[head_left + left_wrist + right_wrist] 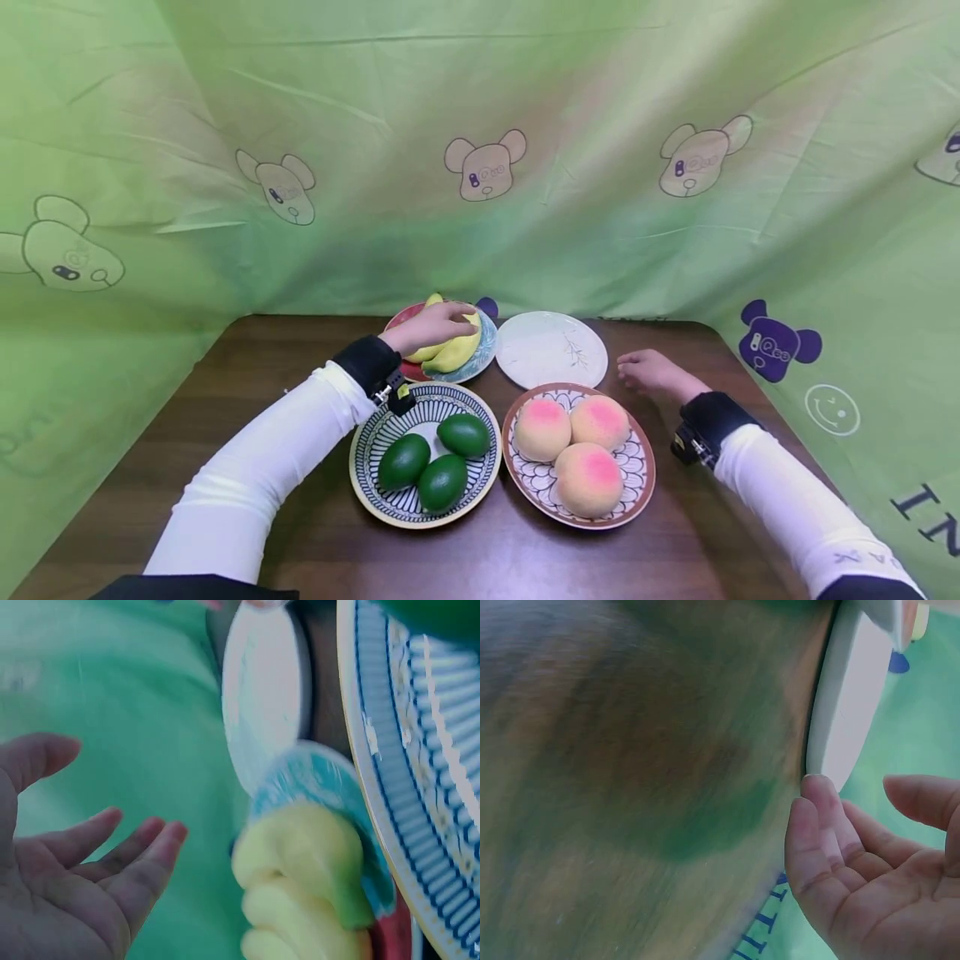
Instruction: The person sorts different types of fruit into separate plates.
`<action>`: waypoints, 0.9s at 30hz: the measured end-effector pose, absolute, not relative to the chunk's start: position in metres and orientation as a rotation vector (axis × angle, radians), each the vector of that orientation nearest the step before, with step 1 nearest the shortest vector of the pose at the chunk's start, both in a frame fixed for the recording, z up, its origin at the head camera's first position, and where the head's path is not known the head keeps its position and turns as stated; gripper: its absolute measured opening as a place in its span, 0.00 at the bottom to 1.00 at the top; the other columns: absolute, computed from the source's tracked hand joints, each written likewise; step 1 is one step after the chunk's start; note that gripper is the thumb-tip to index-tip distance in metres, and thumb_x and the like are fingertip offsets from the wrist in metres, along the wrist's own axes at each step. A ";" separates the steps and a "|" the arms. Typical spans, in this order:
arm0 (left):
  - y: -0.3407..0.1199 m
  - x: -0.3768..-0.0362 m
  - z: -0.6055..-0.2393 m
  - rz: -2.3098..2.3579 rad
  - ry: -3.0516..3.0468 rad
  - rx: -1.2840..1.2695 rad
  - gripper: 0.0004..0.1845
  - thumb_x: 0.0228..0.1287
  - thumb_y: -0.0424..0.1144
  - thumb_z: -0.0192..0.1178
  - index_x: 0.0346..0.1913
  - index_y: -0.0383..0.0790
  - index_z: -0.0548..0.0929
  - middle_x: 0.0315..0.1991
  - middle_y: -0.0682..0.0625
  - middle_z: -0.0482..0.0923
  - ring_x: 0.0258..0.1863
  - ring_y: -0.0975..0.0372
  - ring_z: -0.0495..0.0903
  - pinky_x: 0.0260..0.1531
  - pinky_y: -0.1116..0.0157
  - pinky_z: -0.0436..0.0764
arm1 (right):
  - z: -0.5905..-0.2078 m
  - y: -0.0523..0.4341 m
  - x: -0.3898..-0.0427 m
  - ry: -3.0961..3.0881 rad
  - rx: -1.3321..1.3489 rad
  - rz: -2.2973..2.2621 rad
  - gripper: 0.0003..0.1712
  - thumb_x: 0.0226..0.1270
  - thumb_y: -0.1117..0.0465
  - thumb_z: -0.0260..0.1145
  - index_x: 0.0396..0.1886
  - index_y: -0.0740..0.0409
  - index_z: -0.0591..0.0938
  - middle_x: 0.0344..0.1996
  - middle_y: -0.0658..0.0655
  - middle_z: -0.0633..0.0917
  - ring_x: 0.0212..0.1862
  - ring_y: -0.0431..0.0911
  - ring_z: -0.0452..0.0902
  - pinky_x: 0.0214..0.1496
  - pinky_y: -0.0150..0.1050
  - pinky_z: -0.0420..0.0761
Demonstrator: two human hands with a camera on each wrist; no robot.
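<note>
Left hand (431, 327), fingers spread, hovers by bananas (455, 354), probably pickup step, next needing a grip; right hand (656, 373) loosely bent.

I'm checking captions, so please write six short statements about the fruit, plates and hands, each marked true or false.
1. Three peaches lie on the brown-rimmed plate. True.
2. The right hand is beside the white plate. True.
3. The left hand is near the bananas, gripping none. True.
4. The striped dish holds two green fruits. False: it holds three.
5. In the head view, the white plate lies left of the bananas. False: it lies right of them.
6. The right hand grips one of the peaches. False: it holds nothing.
</note>
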State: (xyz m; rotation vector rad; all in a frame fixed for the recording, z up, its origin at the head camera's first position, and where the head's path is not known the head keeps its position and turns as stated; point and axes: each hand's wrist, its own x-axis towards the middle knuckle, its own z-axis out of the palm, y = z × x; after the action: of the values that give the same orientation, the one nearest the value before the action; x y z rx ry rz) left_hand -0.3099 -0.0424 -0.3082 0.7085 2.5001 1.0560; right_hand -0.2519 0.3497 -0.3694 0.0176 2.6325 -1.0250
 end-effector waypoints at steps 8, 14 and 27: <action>-0.040 -0.336 -0.326 0.743 2.646 0.563 0.33 0.71 0.44 0.58 0.72 0.25 0.69 0.73 0.34 0.70 0.75 0.45 0.67 0.75 0.55 0.68 | -0.376 0.347 -0.274 2.497 0.143 -1.121 0.29 0.78 0.65 0.51 0.69 0.84 0.63 0.47 0.72 0.85 0.49 0.55 0.84 0.49 0.41 0.86; -0.028 -0.344 -0.341 0.503 2.717 0.568 0.15 0.66 0.43 0.60 0.34 0.31 0.77 0.33 0.44 0.76 0.37 0.57 0.77 0.46 0.65 0.78 | -0.377 0.344 -0.284 2.395 0.215 -1.300 0.22 0.79 0.66 0.47 0.62 0.82 0.67 0.27 0.48 0.81 0.32 0.36 0.78 0.38 0.31 0.82; -0.005 -0.344 -0.360 0.385 2.791 0.437 0.28 0.57 0.42 0.73 0.56 0.27 0.81 0.55 0.38 0.83 0.47 0.55 0.78 0.59 0.60 0.79 | -0.389 0.331 -0.298 2.467 0.341 -1.293 0.17 0.73 0.69 0.54 0.55 0.79 0.71 0.21 0.49 0.76 0.24 0.37 0.75 0.31 0.29 0.80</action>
State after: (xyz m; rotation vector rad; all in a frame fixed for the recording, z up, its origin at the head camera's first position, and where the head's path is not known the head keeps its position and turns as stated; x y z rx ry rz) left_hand -0.3441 -0.0045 -0.3600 0.4370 2.7906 0.3848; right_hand -0.2979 0.3311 -0.3887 0.3408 2.4668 -1.2926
